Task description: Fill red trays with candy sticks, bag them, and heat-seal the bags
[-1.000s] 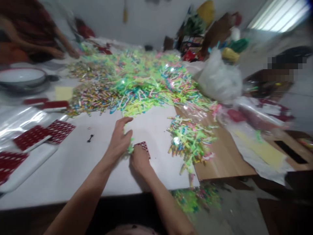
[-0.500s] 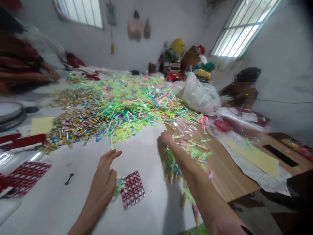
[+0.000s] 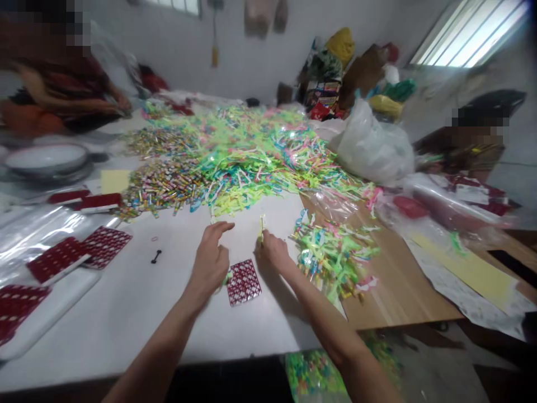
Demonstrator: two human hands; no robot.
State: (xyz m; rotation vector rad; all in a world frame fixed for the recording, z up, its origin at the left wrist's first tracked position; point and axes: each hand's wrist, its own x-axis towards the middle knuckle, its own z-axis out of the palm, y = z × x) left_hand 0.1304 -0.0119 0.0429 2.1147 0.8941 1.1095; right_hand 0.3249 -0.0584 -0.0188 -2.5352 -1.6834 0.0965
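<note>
My left hand [image 3: 212, 258] is over the white table [image 3: 138, 302], fingers apart, at the left edge of a small dark red patterned square [image 3: 244, 282]. Some pale green pieces show beneath its palm. To the right of the square, my right hand [image 3: 272, 250] is closed on a pale yellow-green strip [image 3: 262, 225] that points away from me. A heap of green and coloured strips [image 3: 247, 168] spreads beyond both hands. A smaller pile of strips [image 3: 335, 254] lies just right of my right hand.
Small printed rolls [image 3: 168, 182] are piled at the left back. Red patterned sheets [image 3: 107, 246] and clear plastic lie left. A cardboard sheet [image 3: 390, 291] and a white plastic bag [image 3: 373, 145] are on the right. People sit at far left and far right.
My right hand has come back from the cardboard's edge toward the red square, now with a strip in its fingers. The view has shifted, with more of the table's front edge showing.
</note>
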